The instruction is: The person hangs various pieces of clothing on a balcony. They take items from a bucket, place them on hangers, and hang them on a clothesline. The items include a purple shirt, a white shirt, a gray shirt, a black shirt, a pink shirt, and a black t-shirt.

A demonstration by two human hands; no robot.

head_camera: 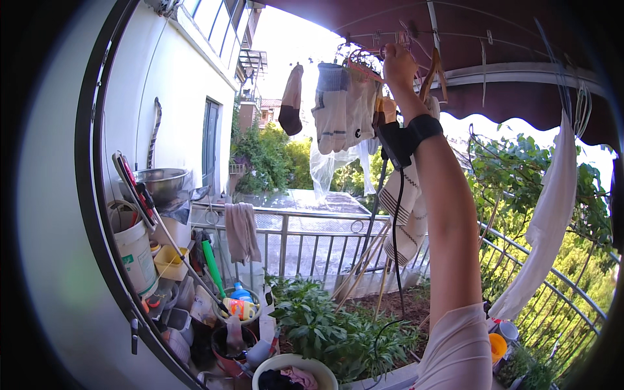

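My right hand (pixel 400 64) is raised to the line under the awning, its fingers closed around part of a pink plastic clothes hanger (pixel 365 69). Just left of it hang several socks, among them a white-and-grey one (pixel 332 107). A wooden hanger (pixel 433 75) is to the right of the hand. Behind my forearm a striped white cloth (pixel 404 214) hangs, partly covered. A black strap with a small device (pixel 397 141) sits at my wrist, and a black cable (pixel 400 234) runs down from it. My left hand is out of view.
Beyond the plants (pixel 321 312) runs a metal railing (pixel 312 229) with a grey cloth (pixel 242 233) draped over it. Buckets and a mop crowd the left wall. A basin (pixel 321 373) holds dark and pink clothes. A white cloth (pixel 546 219) hangs at right.
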